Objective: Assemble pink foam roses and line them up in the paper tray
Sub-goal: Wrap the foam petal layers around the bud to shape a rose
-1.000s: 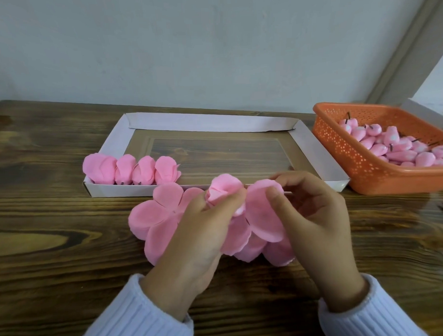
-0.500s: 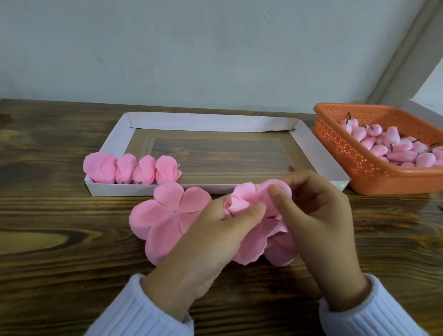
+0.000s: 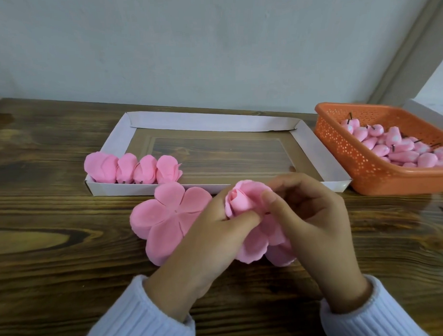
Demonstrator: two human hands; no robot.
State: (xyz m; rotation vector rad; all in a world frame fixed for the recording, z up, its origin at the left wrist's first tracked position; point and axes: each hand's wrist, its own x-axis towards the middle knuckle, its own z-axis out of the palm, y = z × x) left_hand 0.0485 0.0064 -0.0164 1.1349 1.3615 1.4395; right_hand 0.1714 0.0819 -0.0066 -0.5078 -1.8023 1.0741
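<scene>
- Finished roses (image 3: 132, 169): 4, in one row, touching side by side, in the near-left corner of the paper tray (image 3: 214, 123). Leftmost is the widest. Rest of the tray floor is bare.
- Flat petal cutout (image 3: 164, 215): 1, lying on the bench (image 3: 55, 249) just in front of the tray's near wall. Its right lobes are hidden behind the left hand (image 3: 213, 246).
- Half-built rose (image 3: 244, 199): 1, held above the bench in front of the tray. The core is wrapped and loose petals hang below.
- Hands: together, both pinching the half-built rose. Left thumb is on its front, and the right hand (image 3: 315, 222) has its thumb pressed on a petal.
- Orange basket (image 3: 366, 167): 1, right of the tray and close beside it. It holds a pile of pink buds (image 3: 403, 154) with dark stems, too many and too overlapped to count.
</scene>
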